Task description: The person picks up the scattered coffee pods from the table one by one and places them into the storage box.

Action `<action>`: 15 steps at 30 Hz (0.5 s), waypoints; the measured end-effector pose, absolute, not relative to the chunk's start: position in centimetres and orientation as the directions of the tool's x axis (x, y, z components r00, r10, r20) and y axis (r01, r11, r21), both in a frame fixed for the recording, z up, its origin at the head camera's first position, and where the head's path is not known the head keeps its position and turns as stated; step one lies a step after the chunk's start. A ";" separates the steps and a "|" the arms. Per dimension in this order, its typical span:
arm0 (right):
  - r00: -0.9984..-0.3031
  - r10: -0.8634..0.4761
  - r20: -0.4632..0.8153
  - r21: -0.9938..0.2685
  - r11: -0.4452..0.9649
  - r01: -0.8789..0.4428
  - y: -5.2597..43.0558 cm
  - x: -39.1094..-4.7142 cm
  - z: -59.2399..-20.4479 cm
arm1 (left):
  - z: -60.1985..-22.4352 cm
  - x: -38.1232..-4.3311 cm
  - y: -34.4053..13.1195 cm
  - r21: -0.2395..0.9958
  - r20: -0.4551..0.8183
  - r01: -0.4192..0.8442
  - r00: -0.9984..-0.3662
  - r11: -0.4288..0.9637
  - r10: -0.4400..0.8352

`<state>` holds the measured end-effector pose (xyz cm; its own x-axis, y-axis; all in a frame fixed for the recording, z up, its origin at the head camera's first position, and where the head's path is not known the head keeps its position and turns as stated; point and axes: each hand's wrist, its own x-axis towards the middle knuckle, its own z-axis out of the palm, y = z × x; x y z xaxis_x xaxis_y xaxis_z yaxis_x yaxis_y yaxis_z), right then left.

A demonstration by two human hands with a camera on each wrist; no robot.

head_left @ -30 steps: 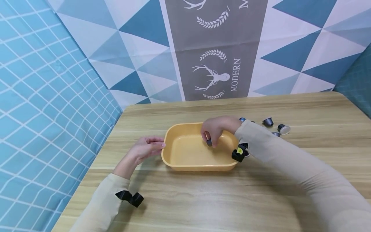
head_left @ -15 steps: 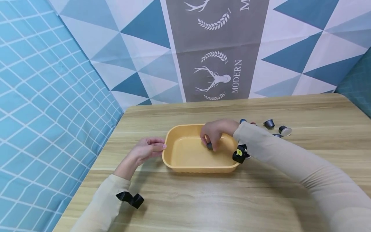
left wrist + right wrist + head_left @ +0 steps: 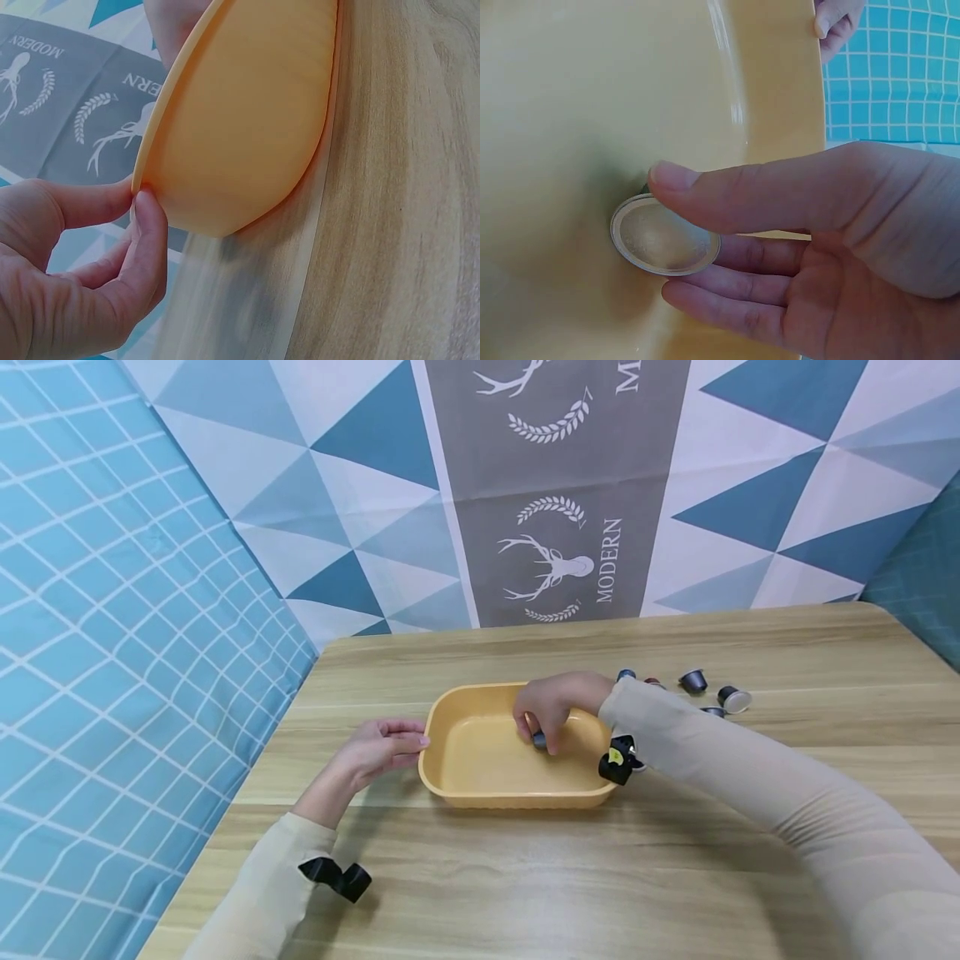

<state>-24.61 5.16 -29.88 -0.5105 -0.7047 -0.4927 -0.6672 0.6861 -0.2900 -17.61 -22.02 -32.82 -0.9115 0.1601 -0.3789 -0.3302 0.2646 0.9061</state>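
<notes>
A yellow-orange plastic basin (image 3: pixel 480 760) stands on the wooden table. At its left end my left hand (image 3: pixel 382 747) pinches the rim between thumb and fingers, as the left wrist view shows close up. My right hand (image 3: pixel 547 706) reaches down inside the basin and holds a dark coffee capsule (image 3: pixel 540 740) low over the floor. In the right wrist view the capsule's round silver lid (image 3: pixel 664 236) faces the camera, with the thumb on one side and fingers on the other. Whether the capsule touches the basin floor I cannot tell.
Several more coffee capsules lie on the table beyond the right forearm, among them a dark one (image 3: pixel 693 682) and one with a pale lid (image 3: pixel 735 699). The right sleeve (image 3: pixel 697 739) partly hides others. A patterned cloth (image 3: pixel 405 510) hangs behind the table.
My right hand has sunk slightly deeper into the basin with the capsule. The left hand keeps its hold on the rim. The whole view has shifted a little.
</notes>
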 end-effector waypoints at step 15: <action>-0.505 -0.736 -0.452 -0.332 0.664 -0.670 5.5 -24.7 -28.8 | -32.8 -17.7 -22.1 0.904 -0.382 -0.329 -0.909 0.272 0.167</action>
